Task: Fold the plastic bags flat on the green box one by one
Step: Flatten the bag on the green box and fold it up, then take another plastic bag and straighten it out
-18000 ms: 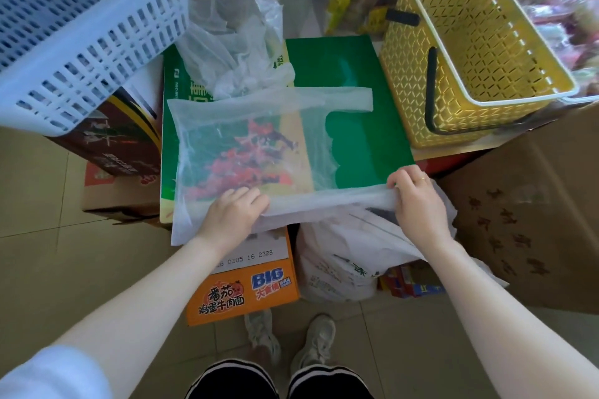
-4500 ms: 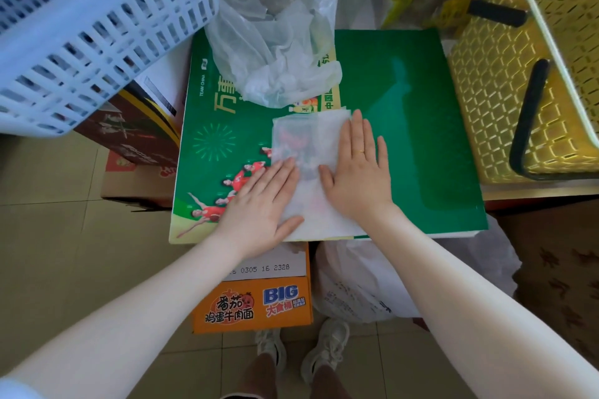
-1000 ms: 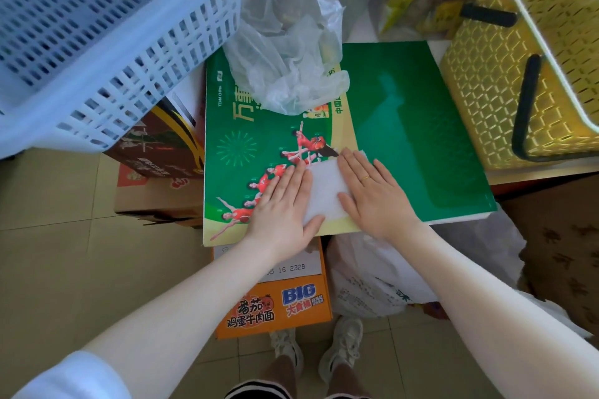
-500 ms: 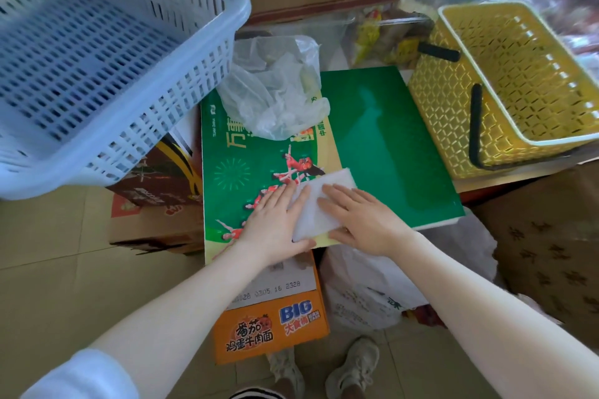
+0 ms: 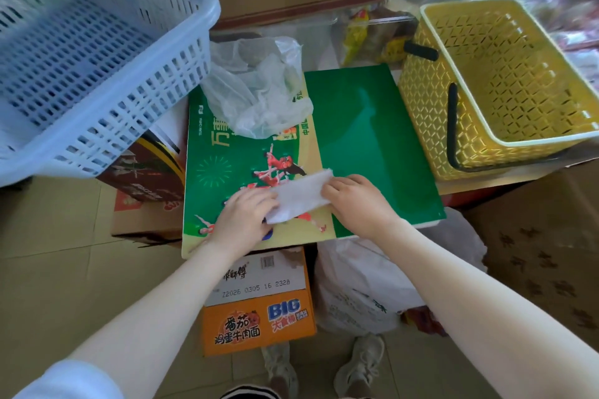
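The flat palms had curled since a moment before. At lower middle of the frame, the left hand (image 5: 242, 216) and right hand (image 5: 355, 201) pinched the folded bag (image 5: 299, 196) on the green box (image 5: 366, 146), seemingly ready to lift.

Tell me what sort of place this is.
Probably a small shop's stockroom or a home storage corner: stacked printed cardboard cartons on a tiled floor, empty blue and yellow plastic baskets, snack packets behind the flat green box.
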The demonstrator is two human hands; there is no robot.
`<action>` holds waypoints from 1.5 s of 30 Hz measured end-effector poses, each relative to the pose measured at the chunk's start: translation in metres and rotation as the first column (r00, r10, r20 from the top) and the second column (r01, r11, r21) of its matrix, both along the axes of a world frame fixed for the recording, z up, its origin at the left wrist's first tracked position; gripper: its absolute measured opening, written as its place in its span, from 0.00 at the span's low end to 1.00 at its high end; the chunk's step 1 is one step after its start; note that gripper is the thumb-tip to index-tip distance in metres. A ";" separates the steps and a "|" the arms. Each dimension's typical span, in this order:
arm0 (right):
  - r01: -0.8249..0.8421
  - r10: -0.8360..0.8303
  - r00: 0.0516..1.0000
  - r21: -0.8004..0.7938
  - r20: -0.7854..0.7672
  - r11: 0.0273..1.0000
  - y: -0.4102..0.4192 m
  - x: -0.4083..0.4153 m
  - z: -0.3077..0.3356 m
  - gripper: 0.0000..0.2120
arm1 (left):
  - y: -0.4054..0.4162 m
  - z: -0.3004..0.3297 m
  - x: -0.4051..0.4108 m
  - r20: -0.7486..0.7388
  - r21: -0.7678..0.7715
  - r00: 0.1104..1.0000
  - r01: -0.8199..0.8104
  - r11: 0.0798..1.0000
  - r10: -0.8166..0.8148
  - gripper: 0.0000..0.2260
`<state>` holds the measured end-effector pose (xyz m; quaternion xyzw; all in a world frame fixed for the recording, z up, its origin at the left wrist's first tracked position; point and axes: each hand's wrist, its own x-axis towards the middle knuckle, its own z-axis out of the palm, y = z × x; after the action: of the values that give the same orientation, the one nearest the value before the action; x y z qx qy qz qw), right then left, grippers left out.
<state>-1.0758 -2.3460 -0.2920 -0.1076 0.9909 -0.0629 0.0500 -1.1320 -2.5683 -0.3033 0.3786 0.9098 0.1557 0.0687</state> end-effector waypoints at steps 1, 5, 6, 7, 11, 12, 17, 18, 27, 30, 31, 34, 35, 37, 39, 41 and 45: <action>0.002 -0.003 1.000 -0.021 -0.027 1.000 0.008 0.001 0.002 0.10 | 0.001 0.001 0.003 -0.056 0.080 0.998 -0.024 0.996 0.029 0.15; 0.024 -0.056 0.990 -0.231 -0.130 0.973 0.042 0.017 0.033 0.07 | 0.032 0.037 0.019 -0.174 0.308 0.981 -0.031 0.951 0.088 0.09; 0.026 -0.066 0.987 -0.262 -0.145 0.965 0.049 0.022 0.046 0.09 | 0.045 0.050 0.023 -0.184 0.364 0.978 -0.028 0.931 0.102 0.10; 0.017 -0.071 0.982 -0.291 -0.176 0.957 0.057 0.028 0.058 0.10 | 0.060 0.060 0.026 -0.207 0.426 0.973 -0.008 0.905 0.106 0.09; 0.085 -0.246 0.948 -0.587 -0.200 0.805 0.096 0.046 0.114 0.07 | 0.117 0.107 0.038 -0.084 0.546 0.978 -0.114 0.830 0.189 0.09; 0.138 -0.350 0.921 -0.698 -0.170 0.702 0.110 0.046 0.126 0.06 | 0.129 0.115 0.038 0.013 0.547 0.972 -0.202 0.812 0.233 0.12; 0.369 -0.739 0.672 -0.839 -0.057 0.400 0.187 0.020 0.147 0.07 | 0.161 0.110 0.025 0.191 0.366 0.893 -0.450 0.814 0.408 0.07; 0.404 -0.749 0.662 -0.836 -0.014 0.372 0.198 0.012 0.143 0.05 | 0.164 0.104 0.025 0.183 0.306 0.900 -0.434 0.847 0.395 0.07; 0.833 -0.804 0.467 -0.488 0.367 0.261 0.250 -0.037 0.087 0.13 | 0.177 0.081 0.035 0.240 0.099 0.912 -0.363 0.927 0.331 0.09; 0.868 -0.761 0.483 -0.350 0.434 0.351 0.247 -0.042 0.085 0.15 | 0.176 0.080 0.029 0.243 0.077 0.912 -0.357 0.931 0.329 0.10; 0.861 -0.752 0.502 -0.327 0.428 0.389 0.245 -0.043 0.087 0.16 | 0.176 0.080 0.027 0.243 0.068 0.914 -0.352 0.934 0.326 0.10; 0.762 -0.746 0.611 -0.454 0.265 0.462 0.230 -0.047 0.102 0.20 | 0.173 0.080 0.018 0.232 0.048 0.924 -0.323 0.945 0.304 0.11; 0.687 -0.718 0.663 -0.552 0.211 0.473 0.221 -0.049 0.110 0.18 | 0.171 0.080 0.013 0.218 0.037 0.928 -0.317 0.948 0.301 0.12; 0.521 -0.634 0.757 -0.731 0.158 0.440 0.195 -0.052 0.127 0.13 | 0.164 0.080 0.000 0.192 0.027 0.934 -0.313 0.949 0.303 0.13; 0.393 -0.567 0.820 -0.797 0.078 0.458 0.163 -0.056 0.143 0.10 | 0.153 0.077 -0.017 0.149 0.035 0.943 -0.304 0.952 0.296 0.14; 0.317 -0.541 0.840 -0.770 -0.043 0.554 0.133 -0.062 0.149 0.09 | 0.138 0.072 -0.035 0.066 0.011 0.948 -0.314 0.949 0.313 0.17; 0.306 -0.453 0.892 -0.751 0.011 0.585 0.082 -0.074 0.134 0.08 | 0.101 0.053 -0.075 -0.164 -0.103 0.901 -0.420 0.902 0.401 0.25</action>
<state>-1.1500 -2.2640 -0.1578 0.0910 0.8797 -0.4553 -0.1030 -1.2067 -2.4673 -0.2504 0.1825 0.9801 0.0779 -0.0033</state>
